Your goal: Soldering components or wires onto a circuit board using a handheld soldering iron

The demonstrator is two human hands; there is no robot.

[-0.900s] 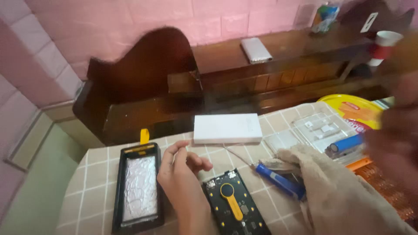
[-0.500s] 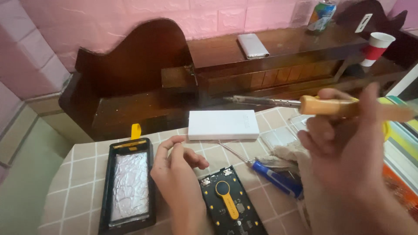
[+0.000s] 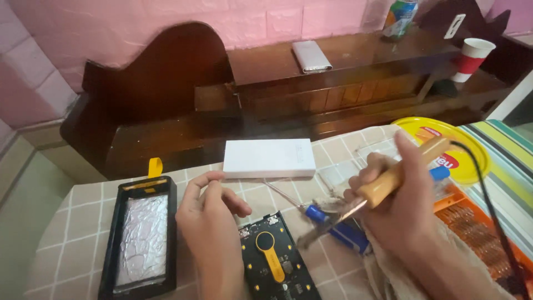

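While the left hand [image 3: 208, 219] rests loosely curled and empty on the checked surface [image 3: 83, 222] beside the black circuit board [image 3: 275, 261], the right hand [image 3: 397, 205] grips a wooden-handled soldering iron [image 3: 397, 175], tip angled toward the board; a white box [image 3: 269, 158] lies beyond.

Soft, even indoor light fills the scene, moderately bright, casting only faint shadows. The dark glossy wooden headboard [image 3: 166, 78] carries dull reflections, and the crinkled silver foil in the black rectangular case [image 3: 141, 239] gives off pale glare. The metal tip of the wooden-handled soldering iron [image 3: 388, 180] is smeared by motion blur. Straight lines bow slightly toward the edges, and detail is soft throughout.
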